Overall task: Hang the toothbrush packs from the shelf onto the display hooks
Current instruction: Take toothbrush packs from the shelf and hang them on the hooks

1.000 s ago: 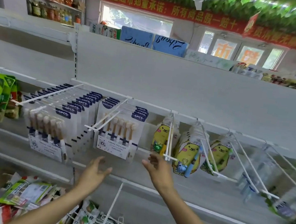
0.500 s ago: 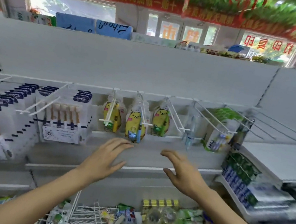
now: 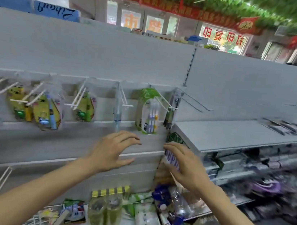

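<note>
Left hand (image 3: 114,151): fingers spread, loosely bent, holding nothing. Right hand (image 3: 187,164): fingers spread, loosely bent, empty, fingertips in front of blue-striped packs (image 3: 172,158). Green toothbrush pack (image 3: 148,112): hung on display hook (image 3: 162,102), just above both hands' fingertips

I see both hands held out empty before the white shelving, fingers loosely spread: the left hand (image 3: 114,150) over the bare ledge, the right hand (image 3: 186,164) in front of stacked packs (image 3: 172,158) (blurred). Above, a green toothbrush pack (image 3: 148,112) hangs on a display hook (image 3: 161,101); yellow packs (image 3: 44,111) hang further left.
</note>
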